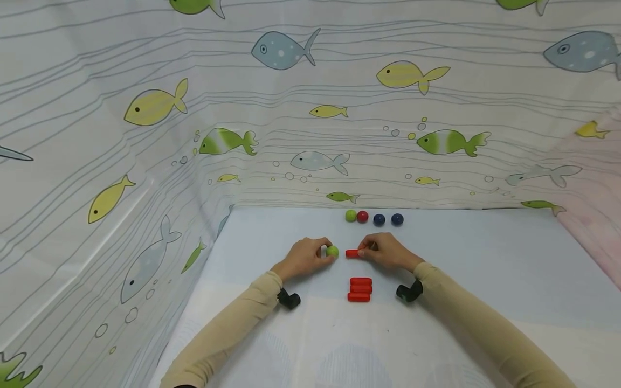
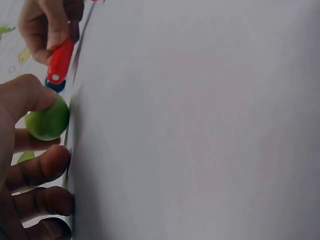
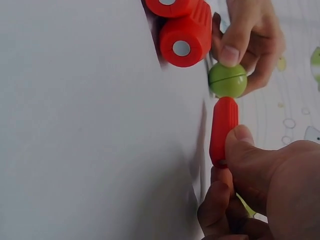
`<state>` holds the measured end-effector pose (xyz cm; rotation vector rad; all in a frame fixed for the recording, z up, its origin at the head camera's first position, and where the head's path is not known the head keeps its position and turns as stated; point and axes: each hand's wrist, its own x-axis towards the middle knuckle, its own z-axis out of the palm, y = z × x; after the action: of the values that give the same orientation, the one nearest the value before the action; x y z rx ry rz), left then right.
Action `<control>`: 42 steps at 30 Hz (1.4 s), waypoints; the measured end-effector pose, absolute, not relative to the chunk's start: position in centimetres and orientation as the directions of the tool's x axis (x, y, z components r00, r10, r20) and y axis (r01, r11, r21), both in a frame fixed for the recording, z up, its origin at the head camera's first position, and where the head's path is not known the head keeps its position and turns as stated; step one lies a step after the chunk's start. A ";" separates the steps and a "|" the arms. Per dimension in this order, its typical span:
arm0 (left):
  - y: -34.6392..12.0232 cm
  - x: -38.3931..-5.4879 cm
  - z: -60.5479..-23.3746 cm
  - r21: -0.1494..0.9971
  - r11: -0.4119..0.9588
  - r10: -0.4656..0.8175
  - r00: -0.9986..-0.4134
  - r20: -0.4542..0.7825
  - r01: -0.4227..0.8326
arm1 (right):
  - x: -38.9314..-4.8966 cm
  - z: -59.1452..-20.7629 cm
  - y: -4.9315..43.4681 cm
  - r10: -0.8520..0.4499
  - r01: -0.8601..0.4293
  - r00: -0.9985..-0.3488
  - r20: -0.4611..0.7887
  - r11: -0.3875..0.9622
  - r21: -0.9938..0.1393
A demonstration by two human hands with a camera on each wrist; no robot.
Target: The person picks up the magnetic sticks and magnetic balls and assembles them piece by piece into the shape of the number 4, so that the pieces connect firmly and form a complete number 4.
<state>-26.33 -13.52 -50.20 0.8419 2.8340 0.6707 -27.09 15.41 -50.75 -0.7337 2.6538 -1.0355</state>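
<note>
My left hand [image 1: 305,257] pinches a light green ball [image 1: 332,251] between thumb and fingers. In the left wrist view the other fingers [image 2: 45,167] spread below that ball [image 2: 47,118]. With thumb and fingertips, my right hand [image 1: 387,251] holds a short red rod [image 1: 352,253], its free end pointing at the ball. A narrow gap parts rod and ball in the head view. A pale round disc shows in the end of the rod [image 2: 60,61]. The right wrist view shows a seam around the green ball [image 3: 228,80].
Three more red rods [image 1: 360,289] lie side by side, nearer me. Along the back edge of the white table [image 1: 271,231] stand a green ball [image 1: 351,215], a red ball [image 1: 362,216] and two dark blue balls [image 1: 379,220]. A fish-patterned curtain [image 1: 271,118] rises behind.
</note>
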 end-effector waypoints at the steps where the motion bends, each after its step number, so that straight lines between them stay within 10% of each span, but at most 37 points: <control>1: -13.5 -26.2 -50.1 0.440 0.747 0.546 -0.838 0.024 0.499 | -27.2 -50.7 15.4 -0.517 -0.378 -0.856 -0.003 0.629 -0.679; 42: -12.4 -26.4 -51.7 0.389 0.744 0.540 -0.832 0.130 0.544 | -27.3 -51.4 13.9 -0.541 -0.395 -0.841 0.010 0.601 -0.694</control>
<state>-26.37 -12.40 -51.68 0.9137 2.9424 0.6605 -27.28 13.91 -51.38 -0.7774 2.6267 -1.0653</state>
